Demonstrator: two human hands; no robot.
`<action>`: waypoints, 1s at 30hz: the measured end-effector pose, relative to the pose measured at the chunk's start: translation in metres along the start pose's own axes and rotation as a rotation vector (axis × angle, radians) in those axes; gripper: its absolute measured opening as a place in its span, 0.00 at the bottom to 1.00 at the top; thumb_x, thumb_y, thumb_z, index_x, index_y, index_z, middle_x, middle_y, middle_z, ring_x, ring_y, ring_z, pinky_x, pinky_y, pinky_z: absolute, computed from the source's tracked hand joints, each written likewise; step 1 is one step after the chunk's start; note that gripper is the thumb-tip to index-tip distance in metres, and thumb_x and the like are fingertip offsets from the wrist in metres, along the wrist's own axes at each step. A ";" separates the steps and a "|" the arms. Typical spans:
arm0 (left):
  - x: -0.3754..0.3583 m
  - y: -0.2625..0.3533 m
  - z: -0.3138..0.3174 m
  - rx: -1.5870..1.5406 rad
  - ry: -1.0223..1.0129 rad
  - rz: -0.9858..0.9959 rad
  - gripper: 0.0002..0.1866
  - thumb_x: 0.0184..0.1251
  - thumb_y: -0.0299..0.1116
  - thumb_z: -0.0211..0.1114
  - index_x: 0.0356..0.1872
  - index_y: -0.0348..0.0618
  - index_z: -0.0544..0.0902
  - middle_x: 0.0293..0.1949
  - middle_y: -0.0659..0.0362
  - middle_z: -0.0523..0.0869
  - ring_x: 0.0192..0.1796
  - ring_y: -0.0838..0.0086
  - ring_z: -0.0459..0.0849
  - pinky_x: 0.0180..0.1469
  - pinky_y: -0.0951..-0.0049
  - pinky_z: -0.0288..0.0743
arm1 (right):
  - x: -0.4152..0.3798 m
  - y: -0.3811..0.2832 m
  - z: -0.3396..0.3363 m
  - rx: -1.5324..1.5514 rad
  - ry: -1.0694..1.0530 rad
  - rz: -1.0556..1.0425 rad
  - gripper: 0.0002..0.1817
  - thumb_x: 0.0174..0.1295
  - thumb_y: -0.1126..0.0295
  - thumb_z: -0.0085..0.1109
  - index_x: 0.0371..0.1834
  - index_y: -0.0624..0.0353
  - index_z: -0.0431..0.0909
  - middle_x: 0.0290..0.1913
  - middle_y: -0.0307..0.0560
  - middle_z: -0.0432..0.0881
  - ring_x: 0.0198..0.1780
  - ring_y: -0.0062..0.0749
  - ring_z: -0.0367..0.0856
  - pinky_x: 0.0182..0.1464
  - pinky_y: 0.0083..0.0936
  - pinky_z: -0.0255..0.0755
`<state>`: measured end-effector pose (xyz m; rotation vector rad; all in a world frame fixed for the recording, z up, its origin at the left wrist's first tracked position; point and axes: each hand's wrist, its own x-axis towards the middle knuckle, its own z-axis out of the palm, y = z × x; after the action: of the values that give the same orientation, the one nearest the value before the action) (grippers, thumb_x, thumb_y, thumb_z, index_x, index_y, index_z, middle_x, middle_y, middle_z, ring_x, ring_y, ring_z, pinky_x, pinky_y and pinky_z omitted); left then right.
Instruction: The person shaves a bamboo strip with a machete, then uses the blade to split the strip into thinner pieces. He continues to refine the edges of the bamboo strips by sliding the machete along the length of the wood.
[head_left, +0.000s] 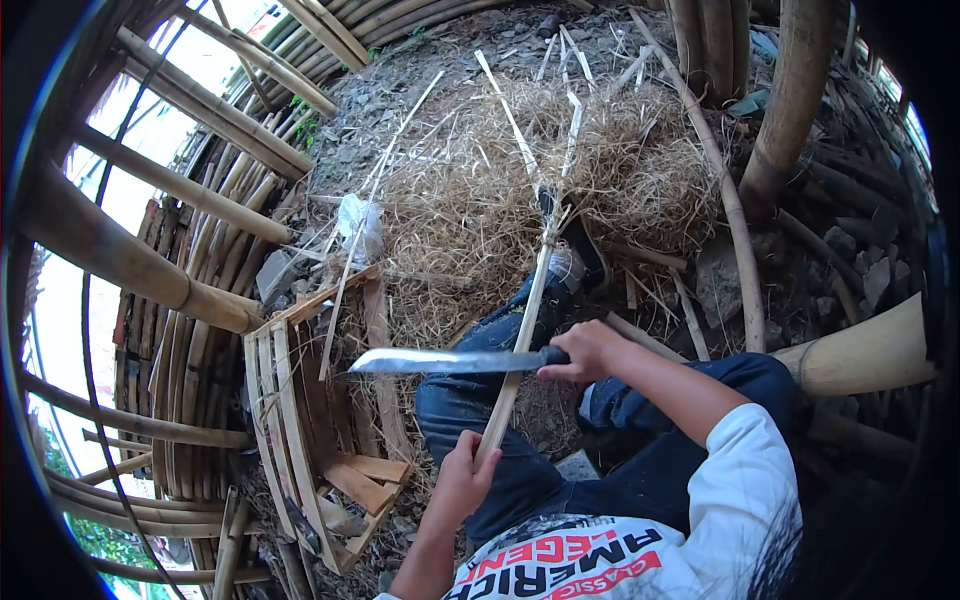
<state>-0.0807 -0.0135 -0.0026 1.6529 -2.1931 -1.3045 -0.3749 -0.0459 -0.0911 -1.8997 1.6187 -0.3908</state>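
Splitting a bamboo strip with a machete, seated on the ground.

The left hand (462, 478) is closed around the near end of the long pale bamboo strip (530, 310), which lies over the lap in dark jeans (520, 460); its long axis runs from that hand up and away toward the heap of dry straw-coloured shavings (470, 190) on the ground, where the far end forks into thin splints. The right hand (588, 352) is clenched on the dark handle of the broad steel machete (440, 361), blade level, tip pointing left toward the slatted wooden crate (300, 420), crossing the strip near its lower part. Judged step: shaving or splitting the strip. The next move calls for a steady hold and a blade stroke directed away from the left hand.
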 end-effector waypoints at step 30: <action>0.004 -0.013 0.008 -0.149 -0.100 0.107 0.18 0.70 0.38 0.65 0.50 0.38 0.70 0.26 0.55 0.80 0.22 0.72 0.76 0.23 0.69 0.69 | -0.003 0.084 -0.049 -0.021 0.245 0.565 0.37 0.57 0.30 0.53 0.35 0.59 0.86 0.37 0.59 0.86 0.45 0.55 0.85 0.50 0.47 0.77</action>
<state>-0.0770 -0.0128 -0.0186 1.4274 -2.1450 -1.5097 -0.4697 -0.0613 -0.1042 -1.3584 2.2318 -0.3717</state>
